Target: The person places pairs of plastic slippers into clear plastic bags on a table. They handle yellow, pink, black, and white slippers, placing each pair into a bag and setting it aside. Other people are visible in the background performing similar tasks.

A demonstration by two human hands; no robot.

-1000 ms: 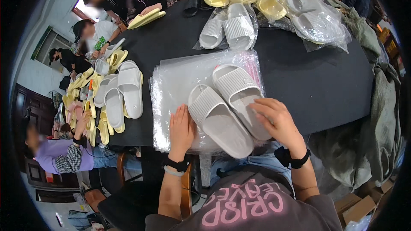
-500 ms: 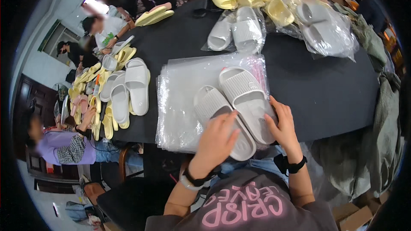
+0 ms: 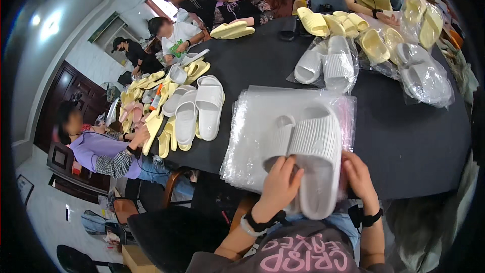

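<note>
At the lower centre of the frame, a pair of grey slippers (image 3: 321,136) lies over the stack of clear plastic bags (image 3: 246,144) on the black desk (image 3: 404,162), heels toward the person. The slipper on the right shows its ribbed strap and pale footbed in full; its mate is partly hidden behind it and the left hand (image 3: 279,184). That hand appears to be grasping the mate, fingers bent over its inside edge. The right hand (image 3: 359,177) is relaxed and half-unfolded just beside the pair's right side; whether its fingertips touch the slipper cannot be told.

The step in hand looks like setting the two slippers together as a pair. The next move seems to call for support from the right hand on the outer edge, so both stay aligned without dragging the slippery top bag. Filled slipper bags (image 3: 427,82) lie at the upper right.
</note>
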